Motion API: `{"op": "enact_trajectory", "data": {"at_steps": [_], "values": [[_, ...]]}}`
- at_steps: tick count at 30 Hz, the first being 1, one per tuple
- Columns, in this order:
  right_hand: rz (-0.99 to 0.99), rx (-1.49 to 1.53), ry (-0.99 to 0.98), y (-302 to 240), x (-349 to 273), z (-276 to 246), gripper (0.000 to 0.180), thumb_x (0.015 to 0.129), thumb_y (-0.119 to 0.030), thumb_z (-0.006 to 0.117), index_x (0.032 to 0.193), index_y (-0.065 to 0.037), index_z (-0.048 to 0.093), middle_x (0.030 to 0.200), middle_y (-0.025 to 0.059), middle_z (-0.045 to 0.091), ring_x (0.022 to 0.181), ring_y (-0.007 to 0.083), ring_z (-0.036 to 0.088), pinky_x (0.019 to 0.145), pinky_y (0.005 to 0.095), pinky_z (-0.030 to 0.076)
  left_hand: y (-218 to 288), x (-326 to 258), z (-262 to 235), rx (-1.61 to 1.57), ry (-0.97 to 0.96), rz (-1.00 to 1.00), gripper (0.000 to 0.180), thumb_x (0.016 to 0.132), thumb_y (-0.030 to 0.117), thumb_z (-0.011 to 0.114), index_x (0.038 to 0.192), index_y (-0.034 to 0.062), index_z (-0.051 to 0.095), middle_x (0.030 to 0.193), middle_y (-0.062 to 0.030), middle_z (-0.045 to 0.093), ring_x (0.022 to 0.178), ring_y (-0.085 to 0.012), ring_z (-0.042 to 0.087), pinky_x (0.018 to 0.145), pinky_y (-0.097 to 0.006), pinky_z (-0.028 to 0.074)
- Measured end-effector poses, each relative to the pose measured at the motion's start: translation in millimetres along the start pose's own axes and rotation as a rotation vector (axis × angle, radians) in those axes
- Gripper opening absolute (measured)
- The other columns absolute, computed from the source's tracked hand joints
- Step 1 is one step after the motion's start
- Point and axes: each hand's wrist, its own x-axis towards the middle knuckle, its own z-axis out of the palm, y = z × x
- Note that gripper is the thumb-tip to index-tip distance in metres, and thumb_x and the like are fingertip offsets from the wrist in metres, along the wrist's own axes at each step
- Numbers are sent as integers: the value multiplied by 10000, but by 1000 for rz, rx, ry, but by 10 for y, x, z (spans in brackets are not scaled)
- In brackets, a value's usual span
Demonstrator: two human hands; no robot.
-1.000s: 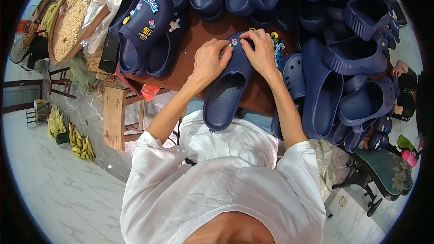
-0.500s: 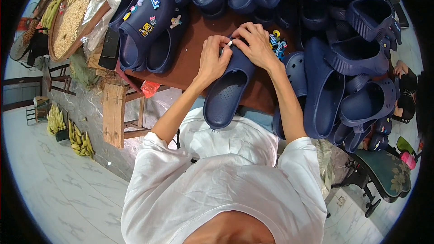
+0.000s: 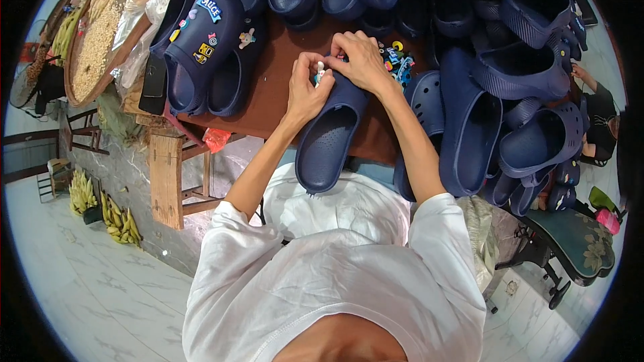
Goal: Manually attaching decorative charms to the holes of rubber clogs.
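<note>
A navy foam clog [image 3: 327, 151] lies in front of me, its heel toward my body and its toe under my hands. My left hand [image 3: 308, 90] pinches a small white shoe charm [image 3: 320, 67] at the clog's upper. Over the toe bends my right hand [image 3: 362, 64], closed on the clog, with its fingertips partly hidden. Just right of that hand lies a pile of colourful shoe charms [image 3: 400, 64]. To the left, a finished-looking navy clog with charms [image 3: 209, 30] leans on its mate [image 3: 228, 84], which bears a charm too.
Many navy clogs [image 3: 469, 124] crowd the right and far sides of the brown tabletop [image 3: 278, 53]. A dark phone [image 3: 153, 84] sits at the left edge. Beyond are a wooden stool [image 3: 166, 181], a tray of pale kernels [image 3: 100, 53], a chair [image 3: 570, 248] and another person [image 3: 599, 124].
The view has shifted slightly. My left fingers have turned, so more of the white charm shows above them. The right hand stays over the clog's toe.
</note>
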Motion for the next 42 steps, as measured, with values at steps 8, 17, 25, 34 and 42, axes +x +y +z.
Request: {"op": "enact_trajectory", "data": {"at_steps": [8,17,25,34,42], "values": [[95,160,91,-6,-58,-3,203,769,-189,738,821,-91,569,777,66,611,782,280,570,759,423,403,-119,-111,-55,-149,93,-96,23,929,29,562,947,42,567,804,27,529,709,-55,471,631,-219,396],[322,-14,353,-86,-275,-160,178,874,-159,700,945,-69,564,940,120,594,822,347,640,695,447,510,-265,-76,-159,-169,10,-201,130,926,152,639,952,31,600,817,2,589,741,-64,517,661,-244,427],[536,-354,217,-80,-630,-415,240,905,-174,670,1075,-27,587,1034,195,551,899,373,626,755,456,520,86,-160,-417,12,-242,-325,396,822,359,798,934,42,589,759,10,574,702,-86,508,654,-272,448],[187,107,182,-808,-773,-355,223,913,-230,664,1022,-36,652,1005,127,580,944,330,550,829,423,459,333,-132,-379,368,-352,102,149,965,155,519,1002,11,528,846,-221,650,818,-389,672,710,-426,490],[189,43,167,-856,-955,-311,294,932,-229,634,1150,-32,621,1123,152,532,1038,351,503,893,441,444,-126,-173,-395,9,-148,-47,201,971,107,396,945,21,576,676,-133,562,623,-161,578,599,-320,436]]}}
